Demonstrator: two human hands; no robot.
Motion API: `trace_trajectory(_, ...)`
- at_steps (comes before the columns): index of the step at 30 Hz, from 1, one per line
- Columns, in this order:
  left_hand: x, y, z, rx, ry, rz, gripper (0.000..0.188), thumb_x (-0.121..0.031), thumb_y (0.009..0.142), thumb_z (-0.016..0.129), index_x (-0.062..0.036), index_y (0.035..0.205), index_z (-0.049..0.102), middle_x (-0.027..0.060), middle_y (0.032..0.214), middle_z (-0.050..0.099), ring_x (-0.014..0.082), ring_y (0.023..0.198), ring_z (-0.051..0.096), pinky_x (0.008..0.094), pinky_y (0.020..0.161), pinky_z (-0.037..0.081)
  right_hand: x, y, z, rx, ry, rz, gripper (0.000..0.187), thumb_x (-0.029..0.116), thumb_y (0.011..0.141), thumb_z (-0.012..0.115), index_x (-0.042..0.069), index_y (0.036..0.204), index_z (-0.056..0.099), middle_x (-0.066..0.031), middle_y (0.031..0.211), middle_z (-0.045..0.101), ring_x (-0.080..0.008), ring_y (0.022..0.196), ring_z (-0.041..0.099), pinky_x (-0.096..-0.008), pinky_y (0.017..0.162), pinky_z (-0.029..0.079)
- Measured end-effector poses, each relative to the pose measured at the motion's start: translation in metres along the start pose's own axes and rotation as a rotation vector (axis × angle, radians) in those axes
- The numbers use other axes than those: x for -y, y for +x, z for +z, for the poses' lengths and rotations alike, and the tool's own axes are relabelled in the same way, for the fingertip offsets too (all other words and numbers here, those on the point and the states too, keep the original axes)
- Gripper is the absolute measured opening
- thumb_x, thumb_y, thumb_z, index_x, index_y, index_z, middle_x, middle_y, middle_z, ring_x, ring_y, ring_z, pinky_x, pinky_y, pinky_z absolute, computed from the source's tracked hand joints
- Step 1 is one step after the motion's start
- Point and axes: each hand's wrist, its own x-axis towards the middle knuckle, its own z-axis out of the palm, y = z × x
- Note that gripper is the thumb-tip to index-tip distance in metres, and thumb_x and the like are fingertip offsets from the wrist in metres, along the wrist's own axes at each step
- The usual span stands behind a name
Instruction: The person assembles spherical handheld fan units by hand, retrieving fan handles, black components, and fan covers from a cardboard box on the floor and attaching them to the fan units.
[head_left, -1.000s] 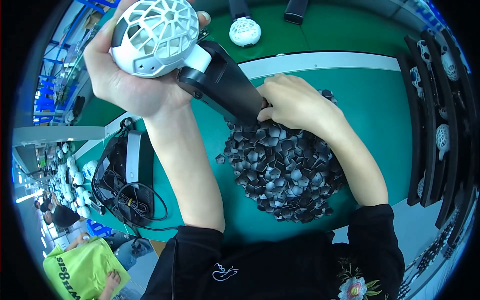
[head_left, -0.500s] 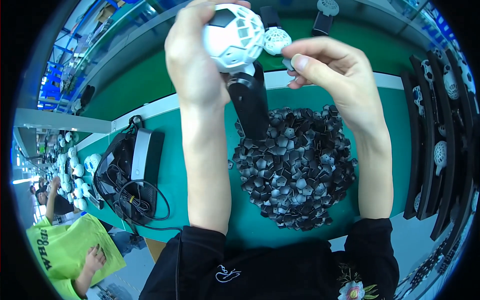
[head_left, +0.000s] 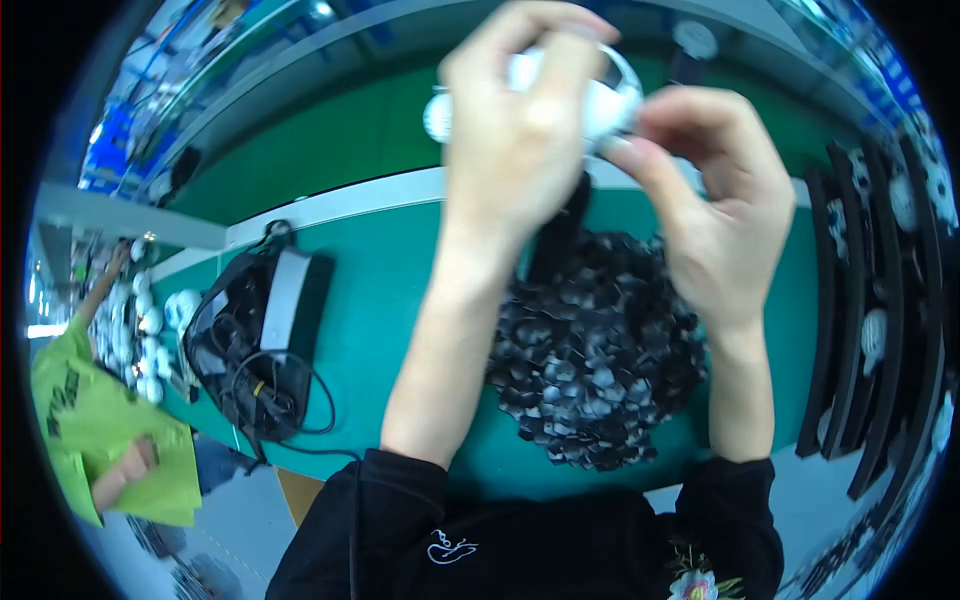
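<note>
My left hand (head_left: 515, 135) is wrapped round a white football-patterned ball (head_left: 608, 108) high in the middle of the view. Most of the ball is hidden behind my fingers, and motion blurs it. A black post-like piece (head_left: 556, 235) shows below the ball, reaching down to the pile. My right hand (head_left: 722, 205) is at the ball's right edge, thumb and forefinger brought together against it. Whatever lies between those fingertips is too blurred to make out. Under both hands a heap of small black pentagonal pieces (head_left: 600, 350) lies on the green table (head_left: 400, 290).
A black mesh bag with cables (head_left: 240, 350) lies on the left, beside a grey-and-black box (head_left: 290, 300). Dark racks (head_left: 865, 310) with white balls stand at the right. Behind, white balls (head_left: 145, 330) crowd a table near a person in a yellow-green shirt (head_left: 110, 430).
My left hand has carried the ball to the right. My right hand, which pinched a small dark piece apart from the ball, now meets the ball's edge. The view has shifted slightly.
</note>
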Motion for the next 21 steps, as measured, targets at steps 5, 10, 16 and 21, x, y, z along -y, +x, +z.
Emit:
trace_trajectory(5, 0.009, -0.004, 0.018, 0.112, -0.007, 0.057, 0.023, -0.017, 0.072, 0.066, -0.0039, 0.089, 0.058, 0.0098, 0.089, 0.056, 0.0211, 0.074, 0.054, 0.0314, 0.066, 0.045, 0.006, -0.008, -0.023, -0.035, -0.317, 0.115, 0.023, 0.005, 0.078, 0.066, 0.002, 0.1, 0.058, -0.0081, 0.091, 0.06, -0.0167, 0.076, 0.056, -0.0259, 0.073, 0.048)
trace_trajectory(10, -0.021, -0.014, 0.016, 0.238, -0.109, 0.15, 0.046, -0.018, 0.06, 0.072, -0.0022, 0.098, 0.052, 0.0132, 0.094, 0.047, 0.0246, 0.08, 0.048, 0.033, 0.071, 0.043, -0.022, -0.01, -0.067, 0.064, -0.081, 0.222, 0.034, 0.023, 0.096, 0.042, 0.005, 0.125, 0.046, -0.0108, 0.117, 0.051, -0.0199, 0.106, 0.052, -0.0294, 0.09, 0.043)
trace_trajectory(16, -0.012, -0.01, 0.012, 0.056, -0.121, 0.316, 0.05, -0.014, 0.054, 0.071, -0.0066, 0.1, 0.051, 0.0111, 0.096, 0.047, 0.0237, 0.082, 0.048, 0.0326, 0.077, 0.04, -0.046, -0.032, -0.045, -0.197, 0.552, 0.683, 0.058, 0.048, 0.095, 0.037, 0.007, 0.136, 0.034, -0.014, 0.128, 0.045, -0.0245, 0.118, 0.045, -0.0382, 0.101, 0.036)
trace_trajectory(21, -0.01, -0.002, -0.043, -0.21, 0.157, -0.009, 0.049, -0.017, 0.063, 0.074, -0.0044, 0.106, 0.053, 0.0151, 0.095, 0.052, 0.0272, 0.084, 0.055, 0.0363, 0.07, 0.049, 0.001, -0.011, 0.029, 0.51, 0.597, 0.749, 0.057, 0.022, 0.083, 0.06, -0.003, 0.13, 0.037, -0.0112, 0.084, 0.06, -0.0161, 0.065, 0.055, -0.0242, 0.06, 0.046)
